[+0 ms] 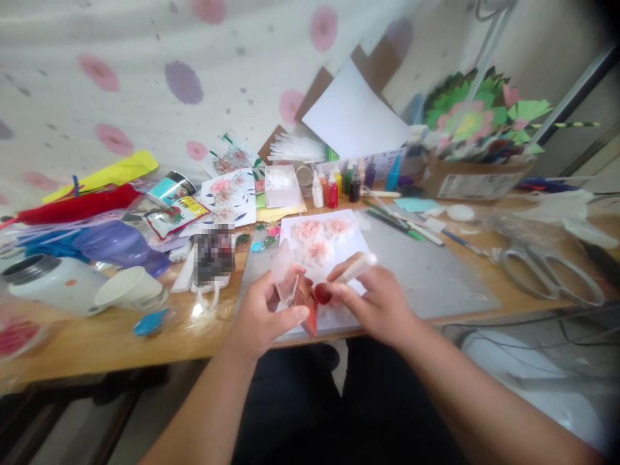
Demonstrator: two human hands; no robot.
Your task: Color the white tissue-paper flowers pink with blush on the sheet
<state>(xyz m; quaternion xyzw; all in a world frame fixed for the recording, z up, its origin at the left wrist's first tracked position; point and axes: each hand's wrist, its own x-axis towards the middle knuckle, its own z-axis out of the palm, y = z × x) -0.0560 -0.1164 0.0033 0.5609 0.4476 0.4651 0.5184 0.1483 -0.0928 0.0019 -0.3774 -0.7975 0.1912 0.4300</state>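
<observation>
My left hand [264, 316] is closed around a small clear plastic case [290, 284] with a red-orange inside, held above the table's front edge. My right hand [375, 303] pinches a white stick-like tool [357, 268] whose red tip [322, 294] touches the case. Just behind both hands lies a white sheet with pink flower prints [322, 242] on a grey mat [426, 271].
A row of small colour bottles [339, 184] stands at the back. Large scissors [547, 271] lie at the right, a white jar [53, 284] and paper cup [128, 287] at the left. Paper flowers in a box [479, 139] sit far right. Papers and craft clutter crowd the wooden table [121, 339].
</observation>
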